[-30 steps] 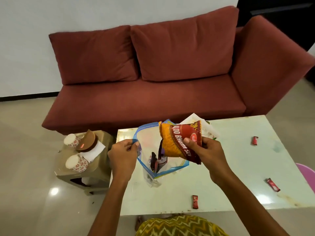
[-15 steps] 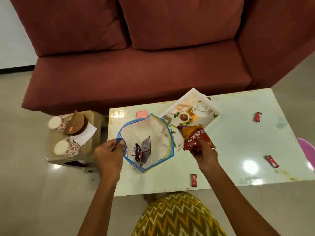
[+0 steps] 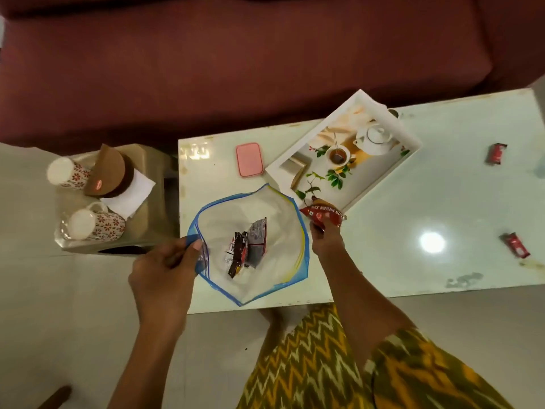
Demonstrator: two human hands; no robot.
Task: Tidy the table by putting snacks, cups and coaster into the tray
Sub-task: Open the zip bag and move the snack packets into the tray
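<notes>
Table [image 3: 413,202] | coaster [image 3: 249,159] beside tray [image 3: 374,169] | zip bag [image 3: 283,219], snack packet [image 3: 323,217] before tray | candies [image 3: 496,153] right

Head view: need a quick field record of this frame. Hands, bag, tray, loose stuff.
left hand: pinches the rim of the zip bag, held open over the table
right hand: grips a red snack packet at the tray's near corner
bag contents: dark packets
tray: white, angled on the table
coaster: pink, left of the tray
red wrappers: two, on the table's right side
cups: two, on a stool beside the table
</notes>
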